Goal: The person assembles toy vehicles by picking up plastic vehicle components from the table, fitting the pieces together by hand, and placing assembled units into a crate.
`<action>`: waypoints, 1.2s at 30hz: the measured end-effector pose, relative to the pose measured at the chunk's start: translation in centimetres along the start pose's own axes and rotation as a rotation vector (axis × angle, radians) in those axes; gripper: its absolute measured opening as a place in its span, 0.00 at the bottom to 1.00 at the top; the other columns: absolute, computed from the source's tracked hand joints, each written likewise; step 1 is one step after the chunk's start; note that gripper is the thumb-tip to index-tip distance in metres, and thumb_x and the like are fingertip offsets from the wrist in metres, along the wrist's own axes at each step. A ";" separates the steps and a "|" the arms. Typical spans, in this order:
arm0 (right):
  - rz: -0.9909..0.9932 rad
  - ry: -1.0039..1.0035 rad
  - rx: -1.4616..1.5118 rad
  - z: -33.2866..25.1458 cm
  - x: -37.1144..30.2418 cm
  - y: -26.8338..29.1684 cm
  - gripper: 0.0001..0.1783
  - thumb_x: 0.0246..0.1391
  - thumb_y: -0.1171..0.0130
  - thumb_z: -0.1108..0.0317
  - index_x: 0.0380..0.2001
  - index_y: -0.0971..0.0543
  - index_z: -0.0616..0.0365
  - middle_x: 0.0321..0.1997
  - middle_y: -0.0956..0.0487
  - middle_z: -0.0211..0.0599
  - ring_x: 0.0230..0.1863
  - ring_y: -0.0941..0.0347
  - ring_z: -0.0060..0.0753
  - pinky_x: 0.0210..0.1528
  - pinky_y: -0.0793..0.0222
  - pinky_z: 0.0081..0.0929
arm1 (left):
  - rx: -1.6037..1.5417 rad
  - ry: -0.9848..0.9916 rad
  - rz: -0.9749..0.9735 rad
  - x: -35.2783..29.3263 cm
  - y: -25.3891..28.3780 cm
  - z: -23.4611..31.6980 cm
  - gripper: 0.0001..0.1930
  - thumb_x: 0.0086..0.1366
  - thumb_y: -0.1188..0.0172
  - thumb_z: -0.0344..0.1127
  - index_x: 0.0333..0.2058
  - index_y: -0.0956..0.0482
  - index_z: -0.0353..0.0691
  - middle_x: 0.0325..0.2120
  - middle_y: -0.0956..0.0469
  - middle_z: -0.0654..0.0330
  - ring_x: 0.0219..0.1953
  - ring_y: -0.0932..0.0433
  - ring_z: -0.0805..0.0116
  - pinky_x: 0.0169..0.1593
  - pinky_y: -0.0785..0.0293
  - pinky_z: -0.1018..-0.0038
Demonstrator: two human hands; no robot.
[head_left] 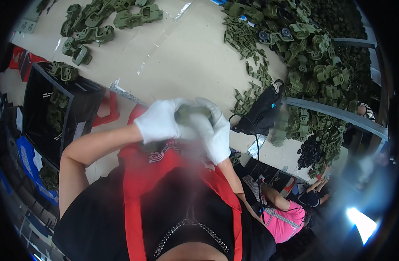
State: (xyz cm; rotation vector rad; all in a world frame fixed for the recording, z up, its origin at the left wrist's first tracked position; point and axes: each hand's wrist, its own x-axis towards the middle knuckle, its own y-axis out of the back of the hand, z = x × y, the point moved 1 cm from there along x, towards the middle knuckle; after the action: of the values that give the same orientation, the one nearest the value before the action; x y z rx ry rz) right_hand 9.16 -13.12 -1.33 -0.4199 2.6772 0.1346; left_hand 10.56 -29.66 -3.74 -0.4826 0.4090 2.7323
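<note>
Both my hands wear white gloves and meet in front of my red apron (138,174), at the near edge of the table (182,56). Between them is a green plastic toy vehicle body (191,111), mostly covered by the gloves and somewhat blurred. My left hand (158,122) is closed round its left side. From the right, my right hand (214,130) curls its fingers over the same part. A black pouch-like item (264,111) with a cable lies to the right of my hands.
Green vehicle bodies (138,16) stand at the far left of the table. Small green pieces (251,93) and a heap of larger green parts (321,74) spread along the right, near small black parts (309,151). A black crate (47,113) holds more bodies. A person in pink (290,222) sits at right.
</note>
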 end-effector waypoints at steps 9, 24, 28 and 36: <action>-0.171 0.185 -0.580 0.0 2.2 2.9 0.36 0.38 0.30 0.62 0.52 0.28 0.66 0.47 0.22 0.46 0.46 0.24 0.34 0.50 0.29 0.26 | -0.266 0.063 -0.342 2.7 0.2 -1.0 0.40 0.43 0.25 0.39 0.54 0.33 0.30 0.44 0.22 0.54 0.46 0.25 0.70 0.54 0.31 0.74; 0.008 -0.031 0.112 0.8 -0.1 1.2 0.26 0.50 0.42 0.79 0.55 0.30 0.64 0.45 0.23 0.35 0.43 0.28 0.24 0.46 0.30 0.22 | 0.078 0.060 -0.066 0.7 0.0 2.2 0.36 0.42 0.27 0.45 0.49 0.27 0.34 0.38 0.20 0.44 0.41 0.19 0.57 0.47 0.26 0.69; 0.045 -0.166 0.219 3.7 1.6 1.9 0.21 0.51 0.42 0.80 0.51 0.28 0.66 0.43 0.23 0.37 0.41 0.26 0.25 0.45 0.29 0.22 | 0.273 0.085 -0.192 2.9 0.1 -0.2 0.37 0.43 0.28 0.50 0.49 0.28 0.34 0.38 0.22 0.41 0.43 0.22 0.48 0.50 0.28 0.64; 0.243 -0.066 0.534 8.9 0.0 7.1 0.18 0.51 0.36 0.71 0.46 0.24 0.61 0.35 0.23 0.26 0.36 0.30 0.17 0.43 0.33 0.17 | -0.417 0.131 -0.040 -0.9 1.4 -3.8 0.46 0.45 0.26 0.33 0.62 0.42 0.35 0.50 0.29 0.52 0.53 0.30 0.65 0.56 0.33 0.71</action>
State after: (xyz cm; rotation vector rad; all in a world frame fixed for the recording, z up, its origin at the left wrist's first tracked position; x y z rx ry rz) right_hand 10.44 -4.98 -9.14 0.0766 2.5522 -0.4774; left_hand 11.86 -32.42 -6.52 -0.7674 -0.1468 2.7553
